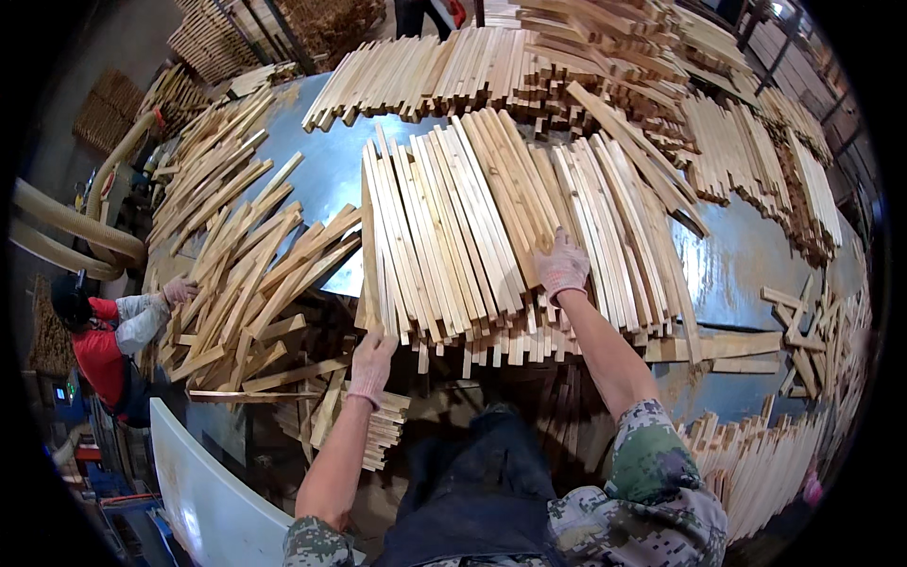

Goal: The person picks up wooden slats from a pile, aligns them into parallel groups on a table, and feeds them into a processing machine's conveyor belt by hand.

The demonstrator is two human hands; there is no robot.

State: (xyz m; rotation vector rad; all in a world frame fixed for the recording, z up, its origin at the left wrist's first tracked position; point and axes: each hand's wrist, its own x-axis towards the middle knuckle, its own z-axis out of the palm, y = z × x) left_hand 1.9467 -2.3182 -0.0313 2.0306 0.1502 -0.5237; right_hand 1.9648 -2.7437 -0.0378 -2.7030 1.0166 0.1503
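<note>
Broad rows of pale wooden strips [439, 227] lie side by side in front of me, with their near ends sticking out unevenly over lower layers. My left hand [373, 364], in a pinkish knit glove, is closed at the near end of the leftmost strip [369, 274]. Its fingertips are partly hidden. Further right, my right hand [562, 267], gloved alike, rests on top of the darker strips [510, 189] with its fingers stretched out. It grips nothing that I can see.
Loose strips [246, 274] lie jumbled on the left, where a co-worker in a red vest [104, 350] reaches in. Stacked strips [425, 76] line the far side of the metal table [737, 255]. More strips [756, 472] stand at lower right; a pale panel [208, 482] rises at lower left.
</note>
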